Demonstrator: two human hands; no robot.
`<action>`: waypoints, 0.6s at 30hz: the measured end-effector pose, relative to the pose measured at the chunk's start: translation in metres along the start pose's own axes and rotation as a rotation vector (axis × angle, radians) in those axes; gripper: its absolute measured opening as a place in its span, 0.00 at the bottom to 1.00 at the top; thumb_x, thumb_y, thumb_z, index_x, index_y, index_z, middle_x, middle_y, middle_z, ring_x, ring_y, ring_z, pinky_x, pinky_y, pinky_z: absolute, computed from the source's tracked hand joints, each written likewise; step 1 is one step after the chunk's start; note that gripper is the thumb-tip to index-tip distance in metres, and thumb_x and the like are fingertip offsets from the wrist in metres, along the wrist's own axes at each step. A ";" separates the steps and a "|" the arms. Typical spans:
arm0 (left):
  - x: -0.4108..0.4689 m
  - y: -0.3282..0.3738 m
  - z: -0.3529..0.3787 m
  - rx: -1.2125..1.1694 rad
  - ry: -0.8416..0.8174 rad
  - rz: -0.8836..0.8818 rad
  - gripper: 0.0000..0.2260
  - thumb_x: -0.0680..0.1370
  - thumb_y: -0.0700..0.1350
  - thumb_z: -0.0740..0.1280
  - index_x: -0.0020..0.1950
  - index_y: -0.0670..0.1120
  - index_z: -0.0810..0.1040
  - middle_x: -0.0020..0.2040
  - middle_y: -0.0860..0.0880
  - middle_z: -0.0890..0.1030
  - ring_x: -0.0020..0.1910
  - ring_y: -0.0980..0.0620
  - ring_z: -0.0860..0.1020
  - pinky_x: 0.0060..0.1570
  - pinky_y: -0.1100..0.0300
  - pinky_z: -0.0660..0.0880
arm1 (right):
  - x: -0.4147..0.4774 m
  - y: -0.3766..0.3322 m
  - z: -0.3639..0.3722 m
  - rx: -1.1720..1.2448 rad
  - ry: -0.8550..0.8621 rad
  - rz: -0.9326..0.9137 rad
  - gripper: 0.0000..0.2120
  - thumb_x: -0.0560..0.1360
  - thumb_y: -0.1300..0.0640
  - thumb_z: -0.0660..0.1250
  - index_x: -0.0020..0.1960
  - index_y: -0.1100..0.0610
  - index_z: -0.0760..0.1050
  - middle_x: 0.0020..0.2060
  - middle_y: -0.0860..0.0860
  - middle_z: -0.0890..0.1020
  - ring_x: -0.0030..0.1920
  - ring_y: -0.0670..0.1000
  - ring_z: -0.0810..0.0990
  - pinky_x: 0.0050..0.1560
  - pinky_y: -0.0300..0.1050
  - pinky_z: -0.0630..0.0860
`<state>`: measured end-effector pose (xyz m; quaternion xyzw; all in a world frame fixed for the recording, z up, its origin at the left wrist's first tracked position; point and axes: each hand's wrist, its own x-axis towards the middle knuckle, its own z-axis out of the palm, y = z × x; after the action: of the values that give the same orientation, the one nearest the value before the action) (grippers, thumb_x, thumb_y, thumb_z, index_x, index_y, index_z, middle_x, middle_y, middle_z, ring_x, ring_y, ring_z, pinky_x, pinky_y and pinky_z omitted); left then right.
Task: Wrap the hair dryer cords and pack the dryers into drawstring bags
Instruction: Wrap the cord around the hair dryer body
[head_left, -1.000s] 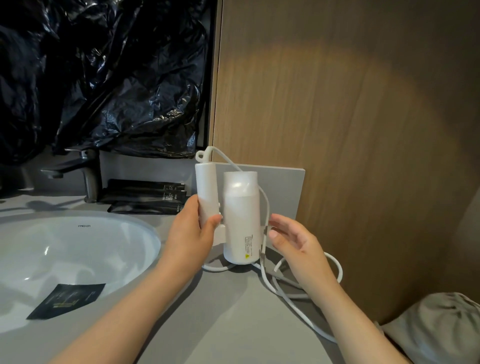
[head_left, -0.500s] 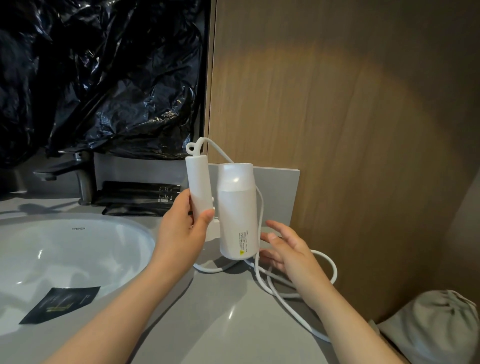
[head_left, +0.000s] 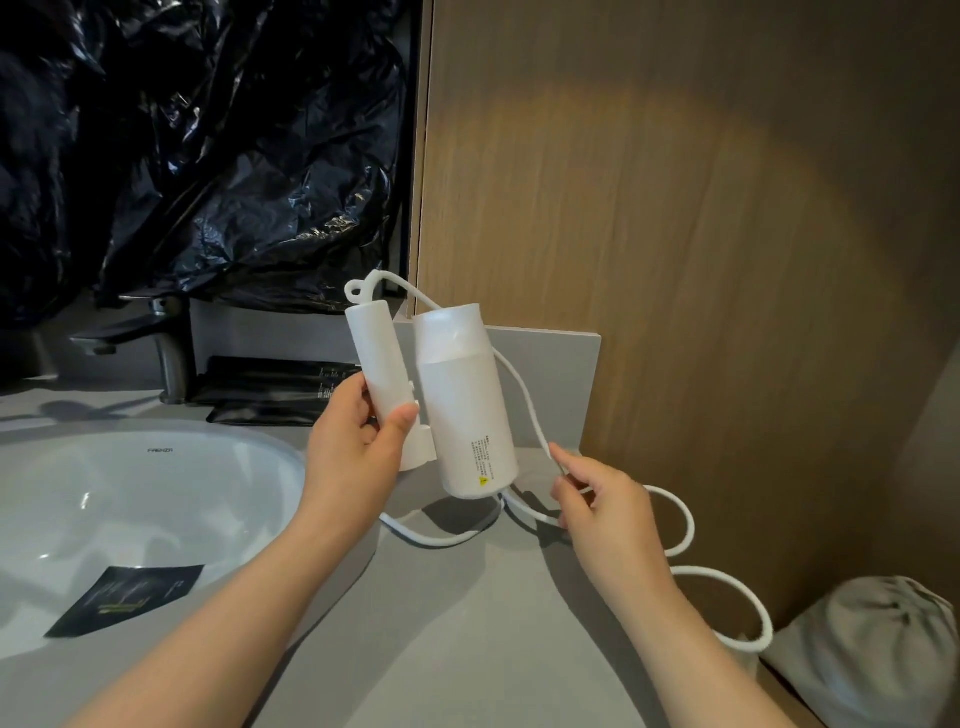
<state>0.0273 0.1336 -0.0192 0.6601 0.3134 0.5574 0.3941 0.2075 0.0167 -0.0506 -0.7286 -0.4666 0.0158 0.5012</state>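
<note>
The left hand (head_left: 358, 447) is clamped on the folded hair dryer (head_left: 457, 405); the right hand (head_left: 597, 499) pinches its cord (head_left: 524, 405). Slack loops beside the dryer may tangle during wrapping.

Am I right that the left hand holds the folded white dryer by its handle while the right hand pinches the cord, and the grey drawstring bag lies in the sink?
Not quite: the head view shows the grey drawstring bag at the lower right beside the counter, not in the sink. The rest holds: the left hand grips the dryer by its handle, and the right hand pinches the cord.
</note>
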 end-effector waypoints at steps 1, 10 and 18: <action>0.000 0.000 0.000 -0.007 -0.004 -0.013 0.12 0.79 0.42 0.67 0.61 0.50 0.73 0.53 0.51 0.83 0.46 0.56 0.82 0.43 0.58 0.78 | 0.000 0.001 -0.001 -0.081 -0.008 -0.031 0.17 0.80 0.59 0.62 0.67 0.47 0.75 0.42 0.43 0.80 0.40 0.45 0.79 0.39 0.33 0.76; 0.004 -0.001 0.000 -0.122 0.087 -0.111 0.12 0.78 0.44 0.68 0.61 0.48 0.74 0.53 0.51 0.83 0.50 0.52 0.83 0.53 0.46 0.79 | -0.006 -0.009 0.000 -0.316 -0.272 -0.207 0.21 0.82 0.57 0.56 0.73 0.44 0.66 0.49 0.47 0.77 0.46 0.45 0.75 0.42 0.32 0.70; 0.007 -0.004 -0.004 -0.133 0.189 -0.099 0.15 0.77 0.47 0.70 0.62 0.48 0.71 0.54 0.50 0.82 0.52 0.52 0.82 0.55 0.45 0.79 | -0.016 -0.020 -0.001 -0.224 -0.377 -0.224 0.12 0.78 0.55 0.64 0.58 0.44 0.80 0.39 0.44 0.80 0.39 0.46 0.77 0.42 0.39 0.76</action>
<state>0.0244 0.1420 -0.0188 0.5609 0.3436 0.6165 0.4327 0.1854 0.0058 -0.0420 -0.7073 -0.6288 0.0441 0.3200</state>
